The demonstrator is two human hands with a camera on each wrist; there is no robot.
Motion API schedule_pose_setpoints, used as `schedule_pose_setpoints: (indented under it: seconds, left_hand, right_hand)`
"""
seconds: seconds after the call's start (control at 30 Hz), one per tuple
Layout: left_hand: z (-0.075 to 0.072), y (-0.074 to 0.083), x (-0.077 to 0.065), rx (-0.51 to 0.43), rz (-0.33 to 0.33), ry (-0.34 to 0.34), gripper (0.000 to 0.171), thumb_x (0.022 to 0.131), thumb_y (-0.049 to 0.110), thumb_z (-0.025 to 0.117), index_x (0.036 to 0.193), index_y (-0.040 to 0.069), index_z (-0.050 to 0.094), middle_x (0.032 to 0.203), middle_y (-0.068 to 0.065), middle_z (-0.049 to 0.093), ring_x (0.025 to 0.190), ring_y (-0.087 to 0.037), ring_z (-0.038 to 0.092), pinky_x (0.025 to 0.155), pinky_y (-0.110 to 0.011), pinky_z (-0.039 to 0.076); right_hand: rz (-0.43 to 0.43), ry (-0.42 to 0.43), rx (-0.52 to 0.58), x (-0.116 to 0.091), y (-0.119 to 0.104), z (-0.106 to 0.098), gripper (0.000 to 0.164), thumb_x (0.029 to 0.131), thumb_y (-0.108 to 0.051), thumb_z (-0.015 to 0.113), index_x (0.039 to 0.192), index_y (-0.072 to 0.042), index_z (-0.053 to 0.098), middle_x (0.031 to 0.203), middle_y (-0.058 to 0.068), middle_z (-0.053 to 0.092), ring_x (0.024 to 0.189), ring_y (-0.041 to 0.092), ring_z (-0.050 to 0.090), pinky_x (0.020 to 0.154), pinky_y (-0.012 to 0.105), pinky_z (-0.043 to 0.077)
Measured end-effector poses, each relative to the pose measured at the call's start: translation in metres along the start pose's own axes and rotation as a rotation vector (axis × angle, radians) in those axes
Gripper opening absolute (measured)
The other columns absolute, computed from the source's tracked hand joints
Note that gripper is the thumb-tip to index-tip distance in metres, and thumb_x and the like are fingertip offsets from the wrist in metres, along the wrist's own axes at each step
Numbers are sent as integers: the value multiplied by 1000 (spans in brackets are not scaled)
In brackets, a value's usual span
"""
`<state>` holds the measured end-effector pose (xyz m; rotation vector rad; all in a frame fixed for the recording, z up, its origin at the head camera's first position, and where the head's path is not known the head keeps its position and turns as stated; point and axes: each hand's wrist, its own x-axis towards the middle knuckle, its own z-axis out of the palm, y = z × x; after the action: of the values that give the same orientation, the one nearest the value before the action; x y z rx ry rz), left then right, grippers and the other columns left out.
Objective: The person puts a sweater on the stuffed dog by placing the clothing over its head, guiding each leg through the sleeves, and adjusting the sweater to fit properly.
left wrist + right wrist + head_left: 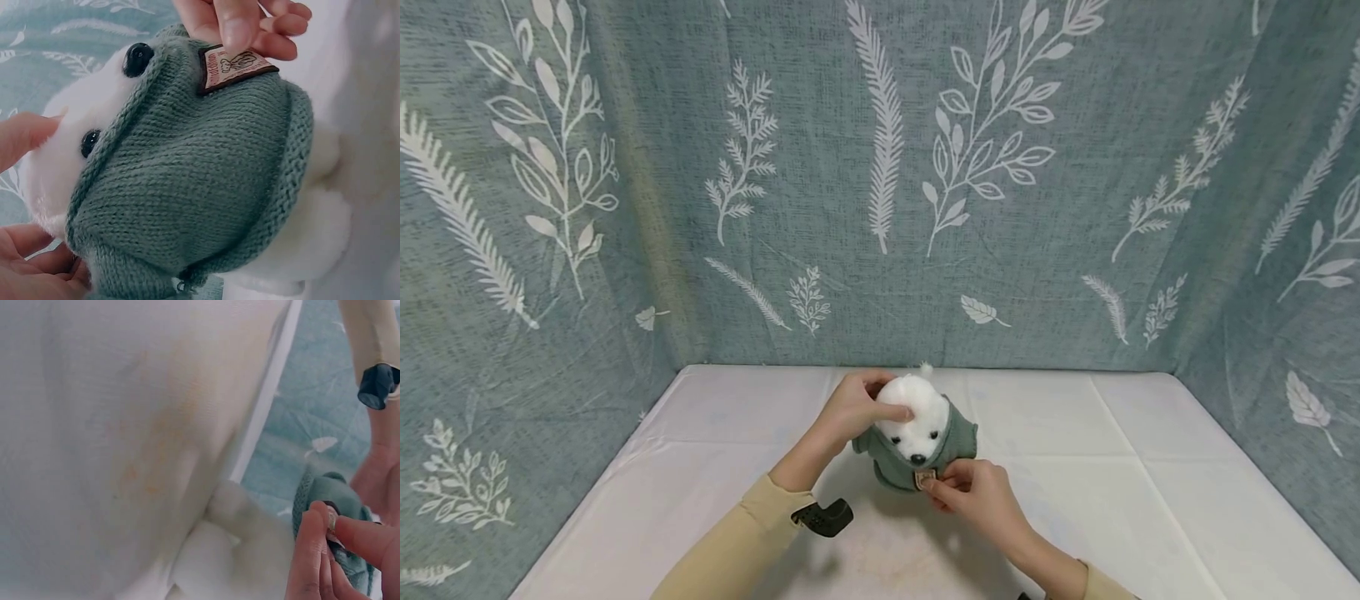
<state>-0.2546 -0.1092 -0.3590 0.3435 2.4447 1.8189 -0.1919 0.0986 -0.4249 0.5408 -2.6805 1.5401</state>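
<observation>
A white plush bear [928,408] with black eyes and a black nose wears a green knitted sweater [187,162]. My left hand [859,410] grips its head from the left, thumb across the forehead. With thumb and fingers my right hand [981,497] pinches the small dark-edged label [240,65] on the sweater's front, just below the nose. In the right wrist view, the label's edge shows between thumb and fingertips. Below the sweater's ribbed hem [294,156], the bear's white legs [306,231] stick out.
The bear is on a table with a white cloth [1090,500], faintly stained in front of it. Blue-green curtains [820,167] with white leaf prints stand behind and on both sides. A black strap device [826,518] sits on the left wrist.
</observation>
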Motion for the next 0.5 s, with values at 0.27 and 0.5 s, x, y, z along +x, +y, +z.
schedule_pose_setpoints:
  seconds: [0.27,0.5]
  left_hand:
    - [0,0,-1,13,17,-11,45,75,22,80,117,15,66,108,-3,67,92,-17,62,77,-34,53]
    - [0,-2,-3,31,39,-28,51,76,27,80,123,17,62,113,-3,65,97,-18,61,80,-35,52]
  right_hand:
    - [21,-27,22,-6,-11,-10,26,85,-32,70,84,-6,72,71,2,71,64,15,68,57,21,54]
    - [-28,56,19,-3,-20,-33,18,86,-29,70,91,-12,72,79,2,72,67,15,69,60,26,56]
